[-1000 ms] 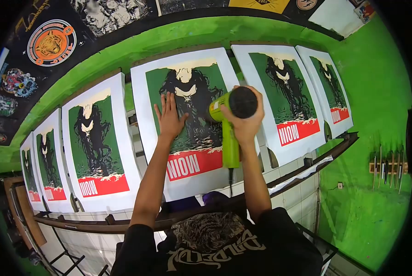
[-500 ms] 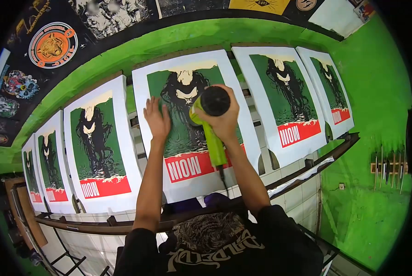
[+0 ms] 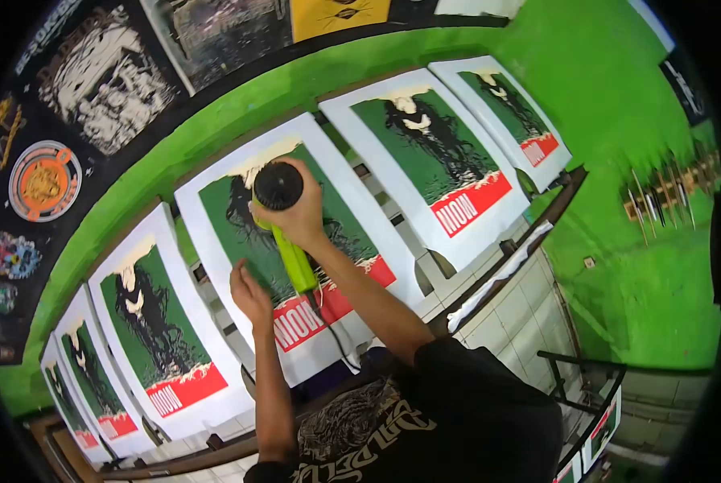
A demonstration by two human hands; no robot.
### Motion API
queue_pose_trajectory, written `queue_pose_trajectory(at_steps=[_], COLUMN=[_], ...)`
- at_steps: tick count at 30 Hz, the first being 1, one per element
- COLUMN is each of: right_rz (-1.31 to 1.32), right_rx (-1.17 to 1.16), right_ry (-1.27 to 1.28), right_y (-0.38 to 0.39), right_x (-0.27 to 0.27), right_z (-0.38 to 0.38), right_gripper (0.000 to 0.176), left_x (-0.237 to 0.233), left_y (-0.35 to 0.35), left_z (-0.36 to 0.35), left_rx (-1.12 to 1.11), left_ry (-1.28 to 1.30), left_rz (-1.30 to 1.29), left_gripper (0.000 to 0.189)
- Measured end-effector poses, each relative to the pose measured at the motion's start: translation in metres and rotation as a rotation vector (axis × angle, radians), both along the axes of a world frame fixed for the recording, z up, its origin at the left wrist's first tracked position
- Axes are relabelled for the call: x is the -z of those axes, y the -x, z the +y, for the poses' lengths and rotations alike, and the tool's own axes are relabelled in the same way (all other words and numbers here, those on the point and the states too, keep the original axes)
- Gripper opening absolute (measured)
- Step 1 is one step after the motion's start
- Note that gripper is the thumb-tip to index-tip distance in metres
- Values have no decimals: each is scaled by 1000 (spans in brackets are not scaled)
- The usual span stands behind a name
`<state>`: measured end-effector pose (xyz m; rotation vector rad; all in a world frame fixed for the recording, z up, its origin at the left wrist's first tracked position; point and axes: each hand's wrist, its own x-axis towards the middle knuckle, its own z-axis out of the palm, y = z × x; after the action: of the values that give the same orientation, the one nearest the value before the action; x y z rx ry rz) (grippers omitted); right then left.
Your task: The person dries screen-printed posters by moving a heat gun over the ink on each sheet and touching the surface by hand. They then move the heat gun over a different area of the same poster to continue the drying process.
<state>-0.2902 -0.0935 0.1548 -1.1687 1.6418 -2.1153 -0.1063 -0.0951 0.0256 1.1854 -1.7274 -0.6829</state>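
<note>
My right hand is wrapped round a green heat gun with a round black rear end turned up toward me. It is held over the upper middle of a printed white sheet, covering part of the dark figure. The print is green, black and cream with a red band below. A dark cord runs down from the handle. My left hand holds nothing, its fingers stretched out close together over the lower left edge of the same print.
More white sheets with the same print lie in a row on both sides, such as one on the left and one on the right. A dark rail runs along the near side. Thin tools hang on the green wall.
My view has turned and tilted. The heat gun in my right hand has moved left toward the print's upper middle. My left hand has shifted lower along the left edge, its fingers closer together.
</note>
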Motion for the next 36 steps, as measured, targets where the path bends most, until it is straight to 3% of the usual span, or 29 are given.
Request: queue_pose_trajectory(at_steps=[2,3,5,6,8,9,12,14,17,20,22,26,31,34,36], right_rz=[4,-7,24,34,128,212,252,304,356,427,286,137,160,395,408], right_rx=[46,71,104,108,145,185,235,270,255,338,454,481,529,591,640], right_ry=[33,64,70,65,33,12,-48,-5,75,37,147,93,174,89,68], right_y=[2,2,1,-3,-11,-14,-27,-29,-26,-19,-11,13,56,104,136], right_x=[-14,-21,-35,-43,-57,-63,-85,-96,-108,-124,-132,-132,-146,-144,-143], right_z=[22,34,66,82,117,132,182,211,253,294,315,377,454,520,564], right_gripper=[70,70,70,71,72,73,80,82,89,103,118,128,118,104,97], left_x=[-25,-34,-52,-71,-105,-93,-132,-162,-159,-182,-198,-207,-225,-253,-243], left_y=[5,6,8,14,19,15,17,16,23,39,57,92,146,192,226], left_z=[28,39,65,84,120,130,169,179,208,232,245,292,365,407,438], left_rx=[104,128,491,510,710,896,1004,1235,1346,1407,1486,1491,1595,1731,1771], left_ry=[-292,-295,-548,-553,-853,-970,-918,-1163,-1026,-828,-531,-456,-432,-616,-587], left_rz=[162,167,276,290,516,629,611,477,309,233,164,150,30,-323,-201], left_gripper=[40,40,49,49,60,61,64,75,85,78,74,88,94,95,92])
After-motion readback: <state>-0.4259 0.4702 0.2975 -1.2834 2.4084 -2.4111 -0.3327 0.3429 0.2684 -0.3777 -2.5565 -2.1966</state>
